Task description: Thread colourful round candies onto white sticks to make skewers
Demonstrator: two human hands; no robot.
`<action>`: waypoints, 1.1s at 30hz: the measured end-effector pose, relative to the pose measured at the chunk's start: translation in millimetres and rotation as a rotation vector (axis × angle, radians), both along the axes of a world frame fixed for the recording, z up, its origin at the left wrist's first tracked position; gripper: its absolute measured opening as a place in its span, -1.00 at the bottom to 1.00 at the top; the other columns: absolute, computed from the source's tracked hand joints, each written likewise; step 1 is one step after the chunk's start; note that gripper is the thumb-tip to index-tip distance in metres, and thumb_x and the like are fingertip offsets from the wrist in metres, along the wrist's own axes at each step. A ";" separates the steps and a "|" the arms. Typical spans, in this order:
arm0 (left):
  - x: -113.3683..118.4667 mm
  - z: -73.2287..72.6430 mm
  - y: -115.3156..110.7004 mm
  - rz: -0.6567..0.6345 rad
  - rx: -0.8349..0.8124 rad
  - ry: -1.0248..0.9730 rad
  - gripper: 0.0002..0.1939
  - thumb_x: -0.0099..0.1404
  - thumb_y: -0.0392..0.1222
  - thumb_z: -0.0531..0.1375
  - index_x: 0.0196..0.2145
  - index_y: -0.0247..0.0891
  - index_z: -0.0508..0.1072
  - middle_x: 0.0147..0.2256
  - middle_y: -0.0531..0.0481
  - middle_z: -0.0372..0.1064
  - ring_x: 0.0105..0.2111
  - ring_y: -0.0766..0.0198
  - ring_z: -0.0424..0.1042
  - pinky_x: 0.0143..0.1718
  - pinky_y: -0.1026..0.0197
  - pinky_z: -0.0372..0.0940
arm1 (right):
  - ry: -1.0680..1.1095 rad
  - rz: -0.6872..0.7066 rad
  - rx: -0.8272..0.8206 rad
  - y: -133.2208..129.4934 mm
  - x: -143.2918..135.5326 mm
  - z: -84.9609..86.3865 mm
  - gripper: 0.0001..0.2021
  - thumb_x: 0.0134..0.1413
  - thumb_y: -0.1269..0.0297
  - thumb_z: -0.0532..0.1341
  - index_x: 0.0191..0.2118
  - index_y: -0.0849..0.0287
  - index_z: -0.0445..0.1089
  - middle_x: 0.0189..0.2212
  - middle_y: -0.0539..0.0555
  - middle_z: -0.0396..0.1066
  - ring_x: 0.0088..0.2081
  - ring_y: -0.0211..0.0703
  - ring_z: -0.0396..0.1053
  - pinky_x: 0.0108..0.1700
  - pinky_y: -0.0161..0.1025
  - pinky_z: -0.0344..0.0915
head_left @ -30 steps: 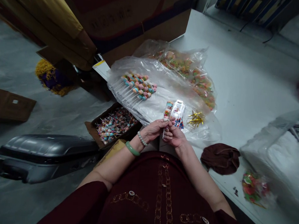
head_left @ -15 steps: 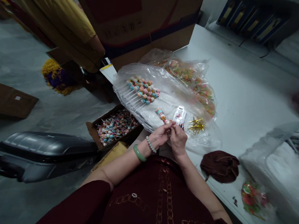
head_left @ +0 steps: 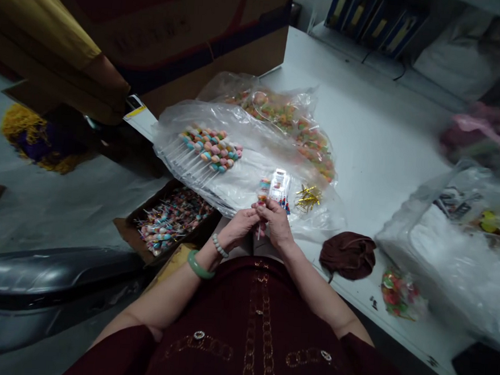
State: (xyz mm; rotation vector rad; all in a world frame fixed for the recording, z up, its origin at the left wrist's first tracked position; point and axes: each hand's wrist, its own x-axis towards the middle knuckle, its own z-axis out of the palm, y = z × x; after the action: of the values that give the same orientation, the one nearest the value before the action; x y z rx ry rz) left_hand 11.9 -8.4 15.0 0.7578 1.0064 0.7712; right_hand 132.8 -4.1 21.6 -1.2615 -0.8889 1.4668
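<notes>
Our left hand [head_left: 239, 225] and right hand [head_left: 276, 222] pinch a blue, orange and pink candy stick [head_left: 263, 189] at twelve o'clock, near crinkly plastic [head_left: 244, 186] on a white table [head_left: 370, 121]. A big box [head_left: 246, 53] stands at eleven.

Cloth [head_left: 348, 255]: brown; bangle [head_left: 200, 265]: green; ties [head_left: 308, 198]: gold; shirt [head_left: 223, 323]: maroon, gold chain pattern.

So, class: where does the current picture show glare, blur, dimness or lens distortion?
Head view: glare on the clear plastic sheet; the pink bundle smeared; the large carton dim; the suitcase looks stretched toward the frame edge.
</notes>
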 end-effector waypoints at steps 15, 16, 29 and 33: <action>3.5 -18.5 7.4 0.343 0.054 0.197 -0.72 0.15 -0.03 0.20 -0.56 -0.27 0.30 -0.67 0.19 0.02 -0.64 0.45 -0.06 -0.58 0.32 -0.15 | -1.272 -0.091 0.247 14.2 112.7 -31.9 -0.79 0.04 0.34 0.08 -0.37 0.17 0.49 -0.28 0.20 0.42 -0.17 -0.01 0.30 -0.13 -0.13 0.21; 4.0 -17.3 8.1 0.351 0.016 0.165 -0.72 0.14 -0.04 0.21 -0.56 -0.27 0.30 -0.67 0.19 0.03 -0.65 0.47 -0.07 -0.60 0.32 -0.17 | -1.308 -0.077 0.238 14.0 118.5 -35.7 -0.78 0.05 0.35 0.08 -0.41 0.17 0.49 -0.30 0.20 0.42 -0.18 -0.01 0.30 -0.13 -0.13 0.22; 15.4 13.0 9.8 0.323 -0.088 0.110 -0.69 0.05 -0.04 0.28 -0.60 -0.30 0.32 -0.73 0.22 -0.04 -0.72 0.54 -0.13 -0.64 0.31 -0.29 | -0.375 -0.230 0.041 26.7 133.9 -15.7 -0.78 -0.25 0.15 0.31 -0.46 0.19 0.45 -0.63 -0.06 0.36 -0.61 -0.32 0.20 -0.52 -0.32 0.11; 23.8 15.7 11.0 0.294 -0.094 0.084 -0.72 0.04 -0.06 0.28 -0.60 -0.30 0.34 -0.73 0.23 -0.05 -0.72 0.54 -0.14 -0.64 0.30 -0.30 | -0.491 -0.243 0.111 25.7 131.5 -8.8 -0.77 -0.24 0.14 0.31 -0.43 0.18 0.50 -0.64 -0.07 0.35 -0.58 -0.30 0.22 -0.46 -0.29 0.19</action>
State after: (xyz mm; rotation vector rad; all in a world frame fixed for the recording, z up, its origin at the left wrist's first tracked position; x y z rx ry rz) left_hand 35.7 2.6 30.7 0.5712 1.2389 0.9424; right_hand 264.3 21.6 12.9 -1.6147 -1.0725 0.9174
